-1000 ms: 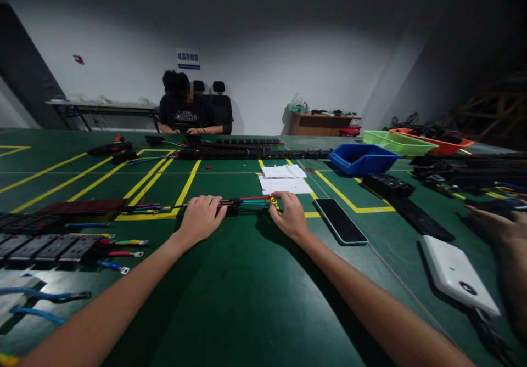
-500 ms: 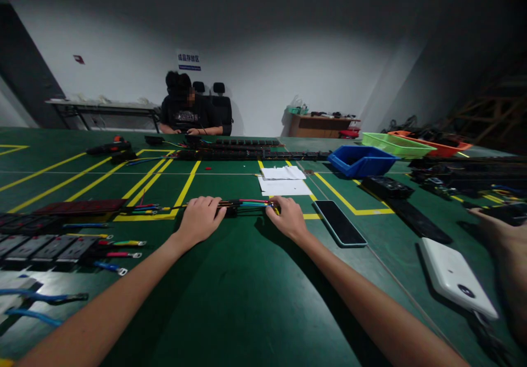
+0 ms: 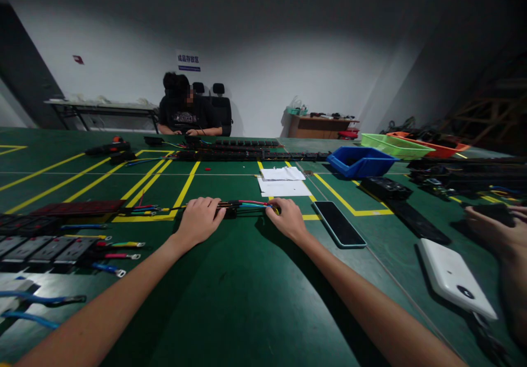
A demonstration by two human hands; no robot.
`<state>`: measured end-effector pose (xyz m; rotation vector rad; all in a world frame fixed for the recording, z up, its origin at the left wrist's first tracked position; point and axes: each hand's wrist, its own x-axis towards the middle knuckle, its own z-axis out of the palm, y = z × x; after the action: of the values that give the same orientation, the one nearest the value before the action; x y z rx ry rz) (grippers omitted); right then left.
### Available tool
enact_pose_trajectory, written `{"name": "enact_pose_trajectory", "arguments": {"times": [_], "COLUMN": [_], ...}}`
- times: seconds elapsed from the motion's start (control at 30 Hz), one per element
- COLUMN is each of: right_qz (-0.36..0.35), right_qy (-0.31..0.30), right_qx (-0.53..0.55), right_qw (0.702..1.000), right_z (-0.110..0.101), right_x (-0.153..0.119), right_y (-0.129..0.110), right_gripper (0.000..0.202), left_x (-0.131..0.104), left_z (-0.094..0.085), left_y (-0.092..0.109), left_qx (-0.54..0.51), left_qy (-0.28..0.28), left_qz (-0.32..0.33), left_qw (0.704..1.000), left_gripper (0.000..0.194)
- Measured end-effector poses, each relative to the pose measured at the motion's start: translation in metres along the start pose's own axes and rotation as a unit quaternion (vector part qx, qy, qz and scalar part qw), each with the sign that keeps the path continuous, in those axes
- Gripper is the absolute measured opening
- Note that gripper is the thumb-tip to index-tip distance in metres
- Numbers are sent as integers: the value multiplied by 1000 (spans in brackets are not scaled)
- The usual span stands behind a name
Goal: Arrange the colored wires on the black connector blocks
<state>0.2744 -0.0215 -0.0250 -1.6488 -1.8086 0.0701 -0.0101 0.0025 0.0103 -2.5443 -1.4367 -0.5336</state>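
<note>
A bundle of coloured wires [image 3: 248,204], with red, blue and dark strands, stretches between my hands just above the green table [image 3: 230,295]. My left hand [image 3: 201,218] is closed over its left part, by a black sleeved section. At the other end, the fingertips of my right hand [image 3: 287,216] pinch the wires; the very tips are partly hidden. More wires with a dark red strip [image 3: 78,207] lie left of my left hand. Farther left are socket strips [image 3: 53,250] with lugged cables. A phone [image 3: 340,223] lies right of my right hand.
White papers [image 3: 284,187] lie beyond my right hand. A blue bin [image 3: 362,162], a green tray [image 3: 395,146] and a white power bank [image 3: 457,279] are at right. Another person's hand [image 3: 489,232] holds a dark object there. A person [image 3: 187,109] sits opposite.
My hands and the wires stay almost in place. At the right edge, the other person's hand with the dark object has turned slightly, and a second hand shows beside it.
</note>
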Motion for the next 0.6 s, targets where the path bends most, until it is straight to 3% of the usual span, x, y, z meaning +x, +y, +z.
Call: {"name": "enact_pose_trajectory", "arguments": {"times": [0.33, 0.6], "right_qz": [-49, 57], "right_qy": [108, 45], "right_qx": [146, 149], "right_qw": [982, 986], "right_z": [-6, 3], "right_x": [0, 3], "right_y": [-1, 6], "right_gripper": [35, 56], "left_x": [0, 0], "left_z": [0, -2], "left_y": [1, 2], "left_qx": [10, 7], "left_qy": [0, -3], "left_qz": [1, 2], "left_qw": [1000, 1000], "left_gripper": [53, 53]}}
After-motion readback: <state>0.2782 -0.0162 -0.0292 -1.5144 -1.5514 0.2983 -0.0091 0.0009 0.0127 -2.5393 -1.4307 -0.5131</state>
